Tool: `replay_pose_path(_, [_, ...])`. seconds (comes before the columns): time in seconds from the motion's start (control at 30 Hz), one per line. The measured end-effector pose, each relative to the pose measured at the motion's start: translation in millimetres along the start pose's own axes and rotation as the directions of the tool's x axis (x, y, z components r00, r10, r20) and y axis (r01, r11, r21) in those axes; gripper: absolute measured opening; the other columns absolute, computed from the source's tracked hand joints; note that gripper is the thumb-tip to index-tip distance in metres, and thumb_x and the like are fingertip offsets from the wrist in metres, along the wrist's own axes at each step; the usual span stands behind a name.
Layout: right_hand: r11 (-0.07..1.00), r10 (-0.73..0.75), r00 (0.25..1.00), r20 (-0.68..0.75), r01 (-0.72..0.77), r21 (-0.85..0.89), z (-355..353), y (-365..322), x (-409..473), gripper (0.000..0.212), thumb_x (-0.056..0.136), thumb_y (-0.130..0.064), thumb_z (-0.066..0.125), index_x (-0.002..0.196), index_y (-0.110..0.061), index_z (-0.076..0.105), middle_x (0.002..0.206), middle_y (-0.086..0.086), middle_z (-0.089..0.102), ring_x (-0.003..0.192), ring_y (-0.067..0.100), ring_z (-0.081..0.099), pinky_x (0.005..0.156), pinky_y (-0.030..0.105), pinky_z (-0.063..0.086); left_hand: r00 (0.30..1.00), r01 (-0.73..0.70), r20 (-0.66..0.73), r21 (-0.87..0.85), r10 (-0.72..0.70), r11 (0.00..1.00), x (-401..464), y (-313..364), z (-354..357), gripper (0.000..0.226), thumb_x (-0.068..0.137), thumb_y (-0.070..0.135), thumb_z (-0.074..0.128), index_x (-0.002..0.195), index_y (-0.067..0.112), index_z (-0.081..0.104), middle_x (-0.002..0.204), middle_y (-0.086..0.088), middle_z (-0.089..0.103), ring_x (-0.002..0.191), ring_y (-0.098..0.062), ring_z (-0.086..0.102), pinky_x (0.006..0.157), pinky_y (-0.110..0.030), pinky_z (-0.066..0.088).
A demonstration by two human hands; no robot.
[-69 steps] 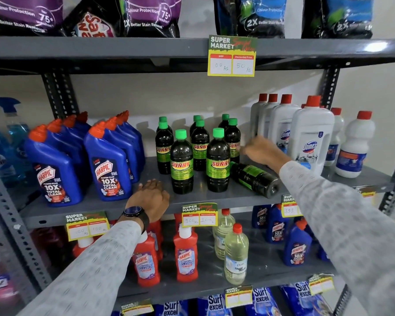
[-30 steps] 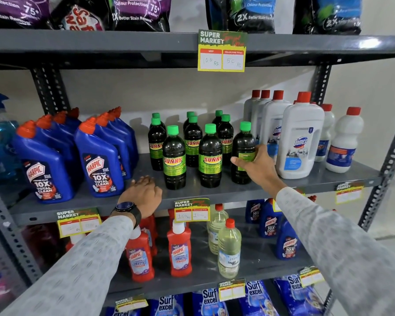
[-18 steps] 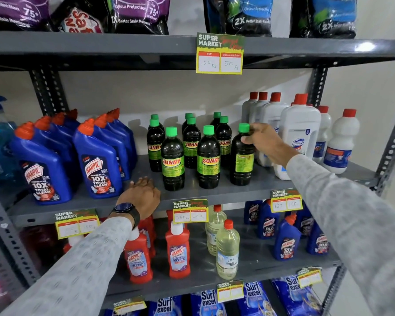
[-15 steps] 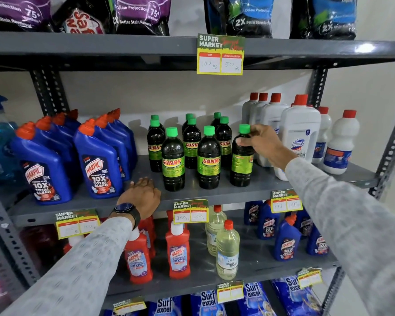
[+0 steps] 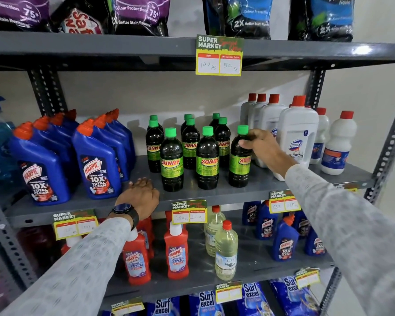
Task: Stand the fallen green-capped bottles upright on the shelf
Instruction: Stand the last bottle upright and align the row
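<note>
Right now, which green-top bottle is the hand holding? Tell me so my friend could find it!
Look at the grey middle shelf, between the blue Harpic bottles and the white red-capped bottles. There stands a group of dark bottles with green caps. The one you want is at the front, farthest right, and it is the only one with the right hand wrapped around its neck.

We see the right hand (image 5: 259, 144) wrapped around the upper body of the rightmost green-capped bottle (image 5: 240, 160), which stands upright near the shelf (image 5: 226, 195) front edge. The left hand (image 5: 139, 197) rests flat on that edge, beside the blue bottles (image 5: 96, 163).
</note>
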State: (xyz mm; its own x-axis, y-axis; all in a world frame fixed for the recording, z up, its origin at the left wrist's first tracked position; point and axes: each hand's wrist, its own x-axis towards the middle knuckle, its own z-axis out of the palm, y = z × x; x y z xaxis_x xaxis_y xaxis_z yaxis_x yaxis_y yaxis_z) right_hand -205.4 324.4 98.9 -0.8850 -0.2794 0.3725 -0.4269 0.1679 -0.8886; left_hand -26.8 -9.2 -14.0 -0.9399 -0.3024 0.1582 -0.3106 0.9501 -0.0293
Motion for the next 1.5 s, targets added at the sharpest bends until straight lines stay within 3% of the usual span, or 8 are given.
replay_pose_path(0.17, [0.981,-0.065,0.991,-0.120,0.041,-0.192,6,2,-5,0.051,0.071,-0.039,0.093,0.107,-0.021,0.063,0.098,-0.010,0.069,0.089,0.004,0.063,0.071,0.021,0.048,1.000,-0.005,-0.015,0.010,0.005,1.000,1,1,0,0.063,0.100,0.029,0.014,0.157,0.003,0.023,0.166,-0.016,0.022,0.154,-0.027,0.020,0.125,-0.047,0.015])
replay_pose_path(0.5, [0.958,-0.136,0.976,-0.171,0.085,-0.275,10,2,-23,0.057,0.077,-0.056,0.082,0.116,-0.021,0.060,0.102,-0.011,0.065,0.096,0.011,0.063,0.070,0.015,0.042,0.999,0.017,-0.034,-0.062,-0.020,0.998,-3,2,-3,0.063,0.101,0.032,0.016,0.156,0.005,0.026,0.166,-0.014,0.024,0.154,-0.025,0.022,0.125,-0.045,0.016])
replay_pose_path(0.63, [0.940,-0.239,0.909,-0.341,0.129,-0.315,16,8,-49,0.055,0.088,-0.055,0.069,0.124,-0.015,0.059,0.115,0.000,0.064,0.106,0.019,0.059,0.088,0.036,0.049,0.992,-0.001,-0.124,-0.216,-0.026,0.976,-13,6,-10,0.059,0.104,0.035,0.025,0.155,0.006,0.032,0.164,-0.013,0.030,0.152,-0.025,0.028,0.124,-0.043,0.021])
replay_pose_path(0.73, [0.915,-0.336,0.835,-0.436,0.181,-0.360,28,12,-74,0.029,0.092,-0.043,0.069,0.101,-0.018,0.059,0.096,0.000,0.062,0.089,0.017,0.058,0.082,0.042,0.051,0.944,-0.028,-0.302,-0.479,-0.135,0.877,-23,8,-17,0.052,0.103,0.037,0.041,0.147,0.011,0.049,0.151,-0.012,0.051,0.139,-0.030,0.049,0.113,-0.041,0.040])
replay_pose_path(0.83, [0.942,-0.231,0.930,-0.287,0.139,-0.307,51,15,-90,0.019,0.091,-0.038,0.073,0.097,-0.021,0.067,0.088,-0.008,0.070,0.083,0.009,0.066,0.081,0.042,0.057,0.912,-0.063,-0.320,-0.725,-0.255,0.686,-23,15,-28,0.053,0.096,0.039,0.059,0.144,0.018,0.054,0.135,-0.007,0.066,0.122,-0.024,0.063,0.099,-0.034,0.048])
replay_pose_path(0.97, [0.936,-0.017,0.999,-0.047,0.000,-0.352,85,25,-91,0.069,0.082,-0.042,0.083,0.138,-0.010,0.057,0.122,0.003,0.072,0.110,0.020,0.068,0.096,0.042,0.054,0.978,-0.049,-0.139,-0.878,-0.154,0.477,-15,33,-36,0.090,0.077,0.039,0.084,0.153,0.022,0.039,0.145,0.000,0.056,0.126,-0.016,0.058,0.109,-0.037,0.044])
replay_pose_path(1.13, [0.962,-0.015,0.999,-0.034,0.006,-0.273,106,33,-77,0.066,0.072,-0.031,0.093,0.126,-0.012,0.060,0.111,-0.003,0.072,0.105,0.018,0.067,0.077,0.022,0.048,0.970,-0.058,-0.167,-0.867,-0.178,0.496,-4,44,-31,0.077,0.071,0.027,0.090,0.139,0.020,0.055,0.128,0.000,0.069,0.114,-0.016,0.066,0.104,-0.035,0.049])
replay_pose_path(1.5, [0.968,-0.076,0.997,0.028,0.081,-0.238,120,38,-66,0.054,0.075,-0.027,0.091,0.119,-0.015,0.063,0.105,-0.005,0.073,0.093,0.011,0.069,0.083,0.029,0.055,0.966,-0.090,-0.204,-0.843,-0.159,0.531,-17,16,-32,0.069,0.075,0.029,0.087,0.137,0.020,0.058,0.124,0.002,0.071,0.110,-0.013,0.067,0.103,-0.040,0.051])
